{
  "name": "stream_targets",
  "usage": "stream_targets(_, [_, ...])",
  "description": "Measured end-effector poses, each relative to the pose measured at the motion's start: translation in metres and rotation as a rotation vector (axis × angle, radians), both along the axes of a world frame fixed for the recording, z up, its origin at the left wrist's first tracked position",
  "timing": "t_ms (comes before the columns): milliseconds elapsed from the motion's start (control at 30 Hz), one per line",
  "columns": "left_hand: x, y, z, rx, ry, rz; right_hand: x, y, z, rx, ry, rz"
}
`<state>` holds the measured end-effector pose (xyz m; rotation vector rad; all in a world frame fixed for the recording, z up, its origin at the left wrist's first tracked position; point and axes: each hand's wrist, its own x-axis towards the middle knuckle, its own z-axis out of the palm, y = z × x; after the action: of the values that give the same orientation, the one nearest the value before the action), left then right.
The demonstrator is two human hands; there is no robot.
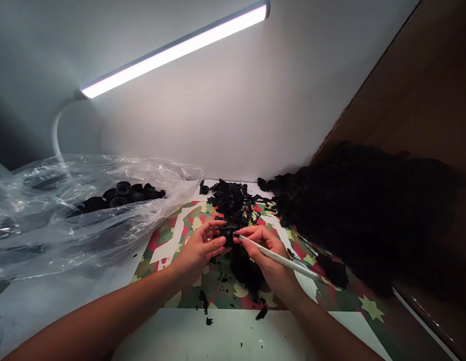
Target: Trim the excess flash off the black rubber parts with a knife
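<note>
My left hand (204, 245) is closed around a small black rubber-like part (228, 234), holding it up over the table. In my right hand (268, 255) is a slim white pen-like tool (281, 259), its tip meeting the right side of the black part. My fingers cover much of the part, so its full shape and the tool's tip are hidden. Under the hands lies a camouflage-patterned sheet (176, 296) with black scraps (251, 273) scattered on it. Just beyond the hands rises a heap of black shreds (230, 195).
On the left, a clear plastic bag (105, 240) holds several round black parts (122, 195). A large dark pile (353, 200) fills the right side against a cardboard panel (424, 65). A lit lamp bar (176, 50) hangs overhead. More thin tools (308, 244) lie right of my right hand.
</note>
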<state>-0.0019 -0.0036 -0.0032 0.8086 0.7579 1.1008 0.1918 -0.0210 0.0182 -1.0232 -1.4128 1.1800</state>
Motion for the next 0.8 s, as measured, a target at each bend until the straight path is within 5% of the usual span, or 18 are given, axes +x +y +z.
stream_targets(500, [0.003,-0.003,-0.005,0.066,0.144,0.035,0.002,-0.004,-0.005,-0.03,-0.16,0.065])
stream_targets(733, [0.008,-0.01,0.007,0.136,0.285,0.083,-0.011,-0.006,-0.005,0.545,-0.752,-0.134])
stream_targets(800, [0.009,-0.012,0.009,0.106,0.206,0.041,-0.008,0.002,-0.005,0.603,-0.907,-0.214])
